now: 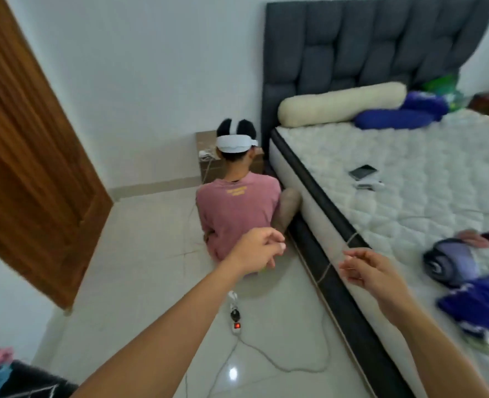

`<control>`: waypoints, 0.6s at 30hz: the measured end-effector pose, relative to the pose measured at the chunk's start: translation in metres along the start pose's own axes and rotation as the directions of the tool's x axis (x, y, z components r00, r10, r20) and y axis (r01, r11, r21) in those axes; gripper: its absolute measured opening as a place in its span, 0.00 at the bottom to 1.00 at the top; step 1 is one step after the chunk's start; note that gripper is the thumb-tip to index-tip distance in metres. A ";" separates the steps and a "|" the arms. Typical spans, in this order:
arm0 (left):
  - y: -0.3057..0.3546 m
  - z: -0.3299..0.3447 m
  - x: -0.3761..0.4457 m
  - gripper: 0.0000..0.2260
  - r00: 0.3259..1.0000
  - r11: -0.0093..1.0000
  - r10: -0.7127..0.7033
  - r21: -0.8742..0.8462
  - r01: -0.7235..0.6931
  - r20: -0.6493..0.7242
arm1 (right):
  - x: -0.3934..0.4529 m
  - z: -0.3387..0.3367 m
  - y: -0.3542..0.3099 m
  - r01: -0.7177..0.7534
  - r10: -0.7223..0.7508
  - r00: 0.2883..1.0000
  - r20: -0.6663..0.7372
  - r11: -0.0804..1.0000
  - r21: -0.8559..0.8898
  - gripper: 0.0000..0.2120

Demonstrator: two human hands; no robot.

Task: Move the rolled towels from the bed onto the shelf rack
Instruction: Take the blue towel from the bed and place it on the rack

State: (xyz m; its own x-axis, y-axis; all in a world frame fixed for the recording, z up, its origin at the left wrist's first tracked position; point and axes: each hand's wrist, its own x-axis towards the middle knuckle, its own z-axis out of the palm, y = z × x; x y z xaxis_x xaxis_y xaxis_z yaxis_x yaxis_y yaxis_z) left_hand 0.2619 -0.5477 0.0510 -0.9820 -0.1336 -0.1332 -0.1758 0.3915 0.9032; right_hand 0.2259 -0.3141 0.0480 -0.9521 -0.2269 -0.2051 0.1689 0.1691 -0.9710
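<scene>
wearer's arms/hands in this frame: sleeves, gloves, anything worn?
Both forearms are bare as far as the frame shows: no sleeve edge, no gloves, no watch or wristband in view. The left hand and right hand are bare too. Motion blur makes it too soft to rule out a thin ring. No cables or markers are attached to either arm.

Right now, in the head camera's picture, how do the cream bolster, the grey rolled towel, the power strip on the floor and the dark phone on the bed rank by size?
1. Cream bolster, largest.
2. Grey rolled towel, though it lies nearer the camera.
3. Power strip and phone: they look alike, and the strip is nearer, so I won't rank them.
</scene>
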 end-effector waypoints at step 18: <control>0.122 0.432 0.143 0.08 0.739 0.939 -0.282 0.336 0.080 0.612 | -0.048 -0.393 0.173 -0.372 0.488 0.700 -0.521 0.873 0.317 0.05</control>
State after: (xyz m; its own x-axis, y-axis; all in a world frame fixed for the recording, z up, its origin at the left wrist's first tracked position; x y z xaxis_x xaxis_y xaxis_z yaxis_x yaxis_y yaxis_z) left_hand 0.0704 -0.1258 -0.0345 -0.7180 0.3484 -0.6026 -0.2663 0.6624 0.7003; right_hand 0.2004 0.1026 -0.0618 -0.7173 0.4235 -0.5533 0.5823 -0.0718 -0.8098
